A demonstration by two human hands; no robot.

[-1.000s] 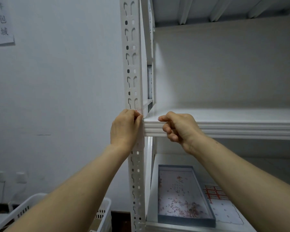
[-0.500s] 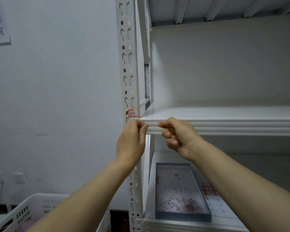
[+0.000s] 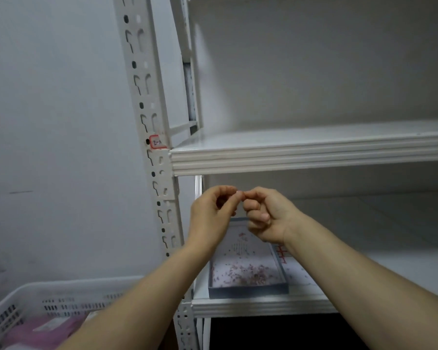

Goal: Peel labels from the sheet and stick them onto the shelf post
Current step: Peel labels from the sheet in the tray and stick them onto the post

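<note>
Both hands meet just below the front edge of the upper shelf (image 3: 301,157). The left hand (image 3: 209,218) and right hand (image 3: 268,218) have their fingers curled and their thumb and forefinger tips pressed together against each other's. Something tiny may be pinched between them, perhaps a fresh label, but it is too small for me to tell.

To their left stands the slotted shelf post (image 3: 147,79). A white basket (image 3: 61,291) sits at the lower left, away from the shelving. On the lower shelf (image 3: 263,306), near its front left corner, lies a blue-rimmed tray (image 3: 248,291). The label sheet (image 3: 281,252) lies just beside the tray's right edge, half hidden by the right forearm. One red-bordered label (image 3: 158,142) is already on the post, right where the upper shelf's left corner joins it.

I think the danger is in the fingertips. A sticker that small can fold onto itself or cling to skin as it passes from hand to hand. The post's holes leave little flat metal, so a label laid over a slot or wrapped past the post's edge could lift.
</note>
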